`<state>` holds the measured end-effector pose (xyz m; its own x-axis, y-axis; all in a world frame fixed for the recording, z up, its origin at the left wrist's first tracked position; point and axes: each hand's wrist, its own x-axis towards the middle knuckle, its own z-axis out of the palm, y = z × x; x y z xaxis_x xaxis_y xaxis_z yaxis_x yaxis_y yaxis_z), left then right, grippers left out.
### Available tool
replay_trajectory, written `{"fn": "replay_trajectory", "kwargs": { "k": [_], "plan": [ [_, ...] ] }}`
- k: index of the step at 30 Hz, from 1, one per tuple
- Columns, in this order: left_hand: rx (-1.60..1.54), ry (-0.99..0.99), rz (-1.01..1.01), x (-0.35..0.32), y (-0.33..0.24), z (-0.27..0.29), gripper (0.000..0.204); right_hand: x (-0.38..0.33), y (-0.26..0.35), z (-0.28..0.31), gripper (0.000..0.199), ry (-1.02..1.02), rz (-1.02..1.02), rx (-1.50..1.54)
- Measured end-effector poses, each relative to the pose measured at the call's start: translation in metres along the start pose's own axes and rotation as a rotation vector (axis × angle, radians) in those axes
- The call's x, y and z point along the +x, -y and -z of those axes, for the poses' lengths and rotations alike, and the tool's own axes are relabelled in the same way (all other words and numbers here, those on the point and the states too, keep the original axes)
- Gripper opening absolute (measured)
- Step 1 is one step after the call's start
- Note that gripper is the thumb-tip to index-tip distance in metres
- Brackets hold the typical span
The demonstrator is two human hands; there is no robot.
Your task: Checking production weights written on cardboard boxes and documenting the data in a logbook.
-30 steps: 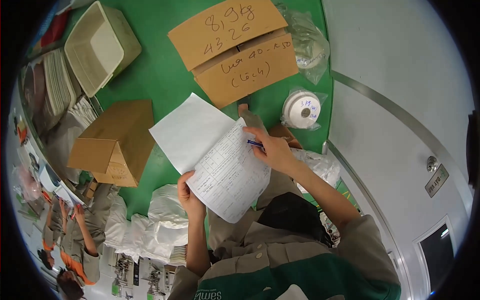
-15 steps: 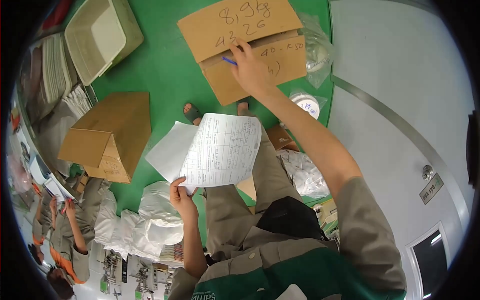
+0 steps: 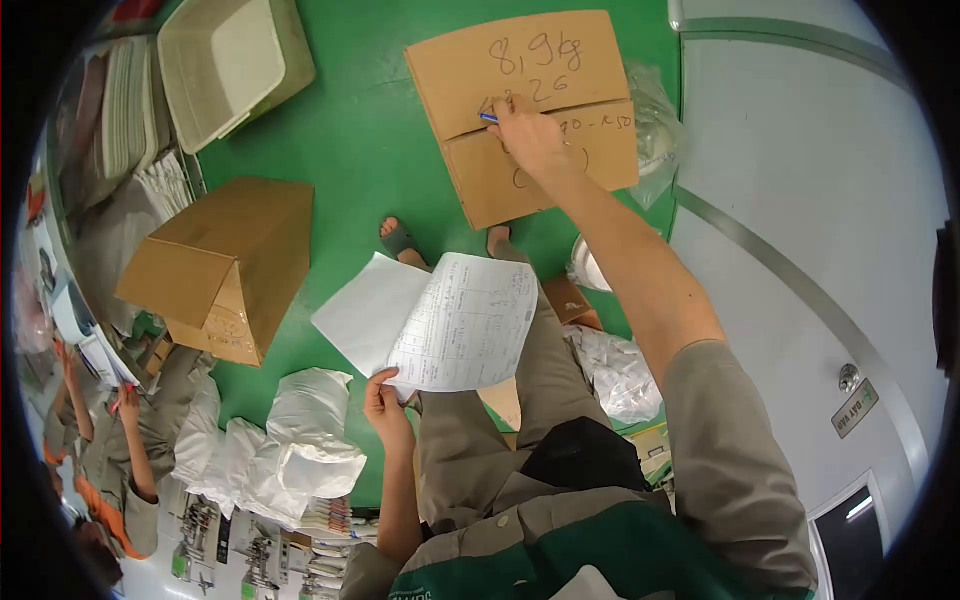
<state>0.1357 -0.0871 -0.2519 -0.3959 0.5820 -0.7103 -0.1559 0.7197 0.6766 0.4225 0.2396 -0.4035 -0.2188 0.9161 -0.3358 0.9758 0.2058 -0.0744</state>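
cardboard box, contents hidden, right hand over flaps

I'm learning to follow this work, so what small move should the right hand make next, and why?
Probably shift the right hand slightly aside over the marked cardboard box. It covers part of the handwriting on the top flaps, so moving would likely bare it for reading, while the left hand holds the papers. The blue pen can stay in its fingers.
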Motion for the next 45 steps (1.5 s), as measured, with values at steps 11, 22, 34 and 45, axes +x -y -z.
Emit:
{"fn": "replay_trajectory", "kwargs": {
  "k": [11, 22, 34, 45],
  "plan": [
    [0.05, 0.03, 0.084, -0.011, 0.013, 0.014, 0.021, 0.006, 0.011, 0.002, 0.071, 0.138, -0.261, 0.227],
    [-0.081, 0.017, 0.117, -0.014, 0.005, -0.006, 0.021, 0.017, 0.01, 0.007, 0.089, 0.179, -0.289, 0.325],
    [-0.095, 0.009, 0.071, -0.014, 0.022, -0.009, 0.022, 0.024, 0.002, 0.002, 0.087, 0.227, -0.273, 0.262],
    [-0.045, -0.069, 0.084, -0.05, 0.028, -0.001, 0.032, 0.01, -0.028, -0.028, 0.085, 0.103, -0.081, 0.159]
  ]
}}
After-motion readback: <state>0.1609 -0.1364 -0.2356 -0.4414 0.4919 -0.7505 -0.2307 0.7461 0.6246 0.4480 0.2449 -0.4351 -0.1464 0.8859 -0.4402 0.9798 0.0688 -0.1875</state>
